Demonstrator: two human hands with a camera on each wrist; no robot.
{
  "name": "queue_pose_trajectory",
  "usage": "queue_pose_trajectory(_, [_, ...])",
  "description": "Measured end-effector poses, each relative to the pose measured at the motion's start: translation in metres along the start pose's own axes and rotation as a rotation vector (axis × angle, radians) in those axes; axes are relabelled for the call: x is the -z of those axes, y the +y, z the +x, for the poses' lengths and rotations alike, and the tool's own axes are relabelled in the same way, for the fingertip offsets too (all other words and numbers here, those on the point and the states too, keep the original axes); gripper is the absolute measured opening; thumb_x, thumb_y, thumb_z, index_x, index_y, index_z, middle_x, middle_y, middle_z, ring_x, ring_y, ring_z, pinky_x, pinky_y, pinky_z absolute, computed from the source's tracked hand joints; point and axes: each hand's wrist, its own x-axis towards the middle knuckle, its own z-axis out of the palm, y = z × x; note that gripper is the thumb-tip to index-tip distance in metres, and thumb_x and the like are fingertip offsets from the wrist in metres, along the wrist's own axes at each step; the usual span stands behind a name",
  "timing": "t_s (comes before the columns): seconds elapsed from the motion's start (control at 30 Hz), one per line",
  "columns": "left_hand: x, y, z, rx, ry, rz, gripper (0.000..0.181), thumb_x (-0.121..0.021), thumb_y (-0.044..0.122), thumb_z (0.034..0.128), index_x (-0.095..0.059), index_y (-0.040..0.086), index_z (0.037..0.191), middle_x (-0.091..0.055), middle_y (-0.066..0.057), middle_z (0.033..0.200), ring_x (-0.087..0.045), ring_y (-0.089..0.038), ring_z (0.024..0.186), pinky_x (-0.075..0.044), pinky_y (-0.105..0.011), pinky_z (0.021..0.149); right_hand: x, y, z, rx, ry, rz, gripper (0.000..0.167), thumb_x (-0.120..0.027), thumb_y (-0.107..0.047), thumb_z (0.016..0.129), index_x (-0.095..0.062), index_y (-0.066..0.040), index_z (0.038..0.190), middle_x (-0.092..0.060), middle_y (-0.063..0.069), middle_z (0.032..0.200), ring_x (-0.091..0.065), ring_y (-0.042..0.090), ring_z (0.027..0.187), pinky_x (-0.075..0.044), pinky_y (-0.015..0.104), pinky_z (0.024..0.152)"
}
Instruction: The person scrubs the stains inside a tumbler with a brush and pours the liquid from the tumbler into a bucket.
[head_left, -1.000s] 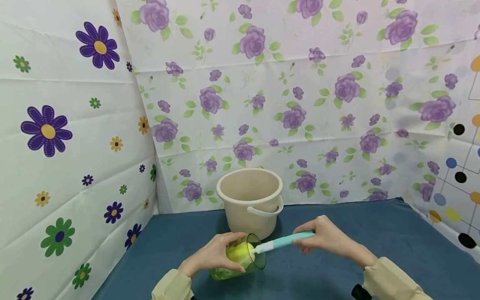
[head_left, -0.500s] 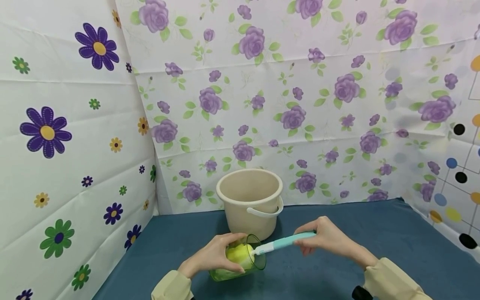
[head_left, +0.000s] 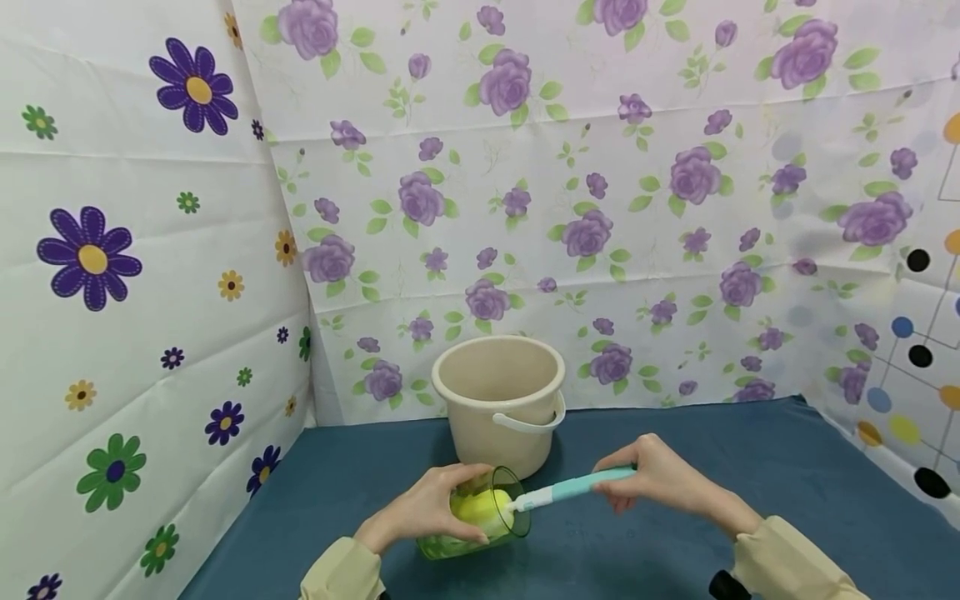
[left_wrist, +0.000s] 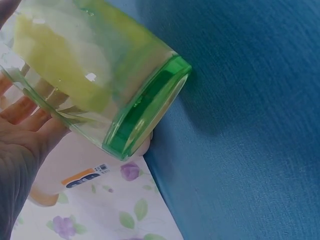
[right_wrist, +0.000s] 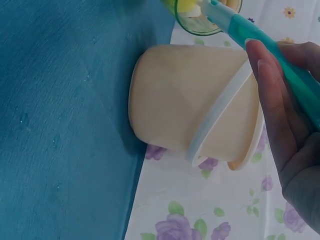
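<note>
A green-tinted clear glass (head_left: 447, 547) is tilted on its side above the table, its mouth facing right. My left hand (head_left: 429, 507) holds it around the wall, thumb in front. In the left wrist view the thick green base (left_wrist: 155, 107) is off the cloth. Inside the glass sits the yellow sponge head (head_left: 486, 511) of a cup brush. The brush's teal and white handle (head_left: 573, 486) sticks out of the mouth. My right hand (head_left: 663, 477) grips that handle near its end, with thumb and fingers around it in the right wrist view.
Behind the glass stands a beige bucket (head_left: 498, 429) with a white handle (head_left: 528, 425) hanging at its front right. A blue cloth (head_left: 720, 450) covers the table, with small water drops on it in the right wrist view. Patterned sheets (head_left: 525, 208) enclose the sides and back.
My right hand has shifted slightly to the right with the brush, and the sponge head sits a little nearer the glass's mouth. The left hand and glass have hardly moved.
</note>
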Motion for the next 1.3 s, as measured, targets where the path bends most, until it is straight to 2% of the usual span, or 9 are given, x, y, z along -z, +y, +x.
queue_pose_trajectory(0.2, [0.001,0.0,0.001,0.007,-0.005,0.0,0.077,-0.073,0.046,0.0711,-0.043,0.016,0.135,-0.048,-0.004,0.127,-0.048,-0.015,0.109,-0.042,-0.034,0.086,0.0,0.0,0.0,-0.025,0.005,0.043,0.019,-0.065,-0.013,0.085,-0.068,-0.001,0.099,-0.065,0.007,0.066,-0.062,0.025,0.055,-0.05,0.041,0.05])
queue_pose_trajectory(0.37, [0.0,0.0,0.0,0.002,-0.001,-0.011,0.077,-0.074,0.046,0.0709,-0.044,0.016,0.135,-0.049,-0.003,0.125,-0.048,-0.014,0.107,-0.042,-0.033,0.086,0.003,0.001,-0.001,-0.022,0.028,0.057,0.018,-0.064,-0.01,0.085,-0.068,0.0,0.099,-0.065,0.012,0.068,-0.061,0.031,0.056,-0.05,0.04,0.05])
queue_pose_trajectory(0.47, [0.0,0.0,0.0,0.003,0.006,-0.007,0.077,-0.074,0.046,0.0703,-0.045,0.016,0.134,-0.05,0.001,0.123,-0.049,-0.011,0.105,-0.042,-0.031,0.084,0.006,-0.003,0.0,-0.011,0.037,0.054,0.019,-0.065,-0.012,0.084,-0.068,-0.001,0.099,-0.065,0.011,0.069,-0.061,0.032,0.057,-0.051,0.038,0.05])
queue_pose_trajectory(0.67, [0.0,0.0,0.0,0.005,0.016,-0.008,0.076,-0.075,0.045,0.0698,-0.045,0.016,0.134,-0.051,0.001,0.122,-0.05,-0.011,0.103,-0.043,-0.03,0.081,0.016,-0.004,0.0,-0.005,0.051,0.011,0.023,-0.067,-0.017,0.083,-0.068,0.0,0.099,-0.065,0.006,0.068,-0.062,0.03,0.058,-0.051,0.037,0.051])
queue_pose_trajectory(0.83, [0.0,0.0,0.0,0.008,0.012,-0.003,0.076,-0.075,0.045,0.0699,-0.045,0.016,0.134,-0.05,0.0,0.123,-0.049,-0.012,0.105,-0.043,-0.031,0.083,0.018,0.001,-0.003,0.011,0.029,-0.005,0.022,-0.065,-0.014,0.085,-0.068,0.002,0.098,-0.065,0.006,0.066,-0.062,0.028,0.056,-0.051,0.038,0.05])
queue_pose_trajectory(0.97, [0.001,0.0,0.0,0.01,0.01,0.011,0.077,-0.074,0.046,0.0702,-0.045,0.017,0.134,-0.05,0.001,0.124,-0.049,-0.013,0.105,-0.043,-0.033,0.084,0.018,0.002,-0.005,0.003,0.008,0.026,0.021,-0.065,-0.012,0.085,-0.068,0.004,0.098,-0.065,0.007,0.066,-0.061,0.03,0.056,-0.051,0.04,0.05])
queue_pose_trajectory(1.3, [0.002,0.0,0.0,0.005,0.006,0.007,0.076,-0.074,0.045,0.0713,-0.045,0.015,0.134,-0.05,-0.003,0.124,-0.05,-0.014,0.105,-0.043,-0.035,0.084,0.018,-0.007,-0.007,-0.033,0.006,0.06,0.024,-0.065,-0.011,0.084,-0.066,0.006,0.1,-0.065,0.01,0.067,-0.062,0.027,0.056,-0.051,0.038,0.05])
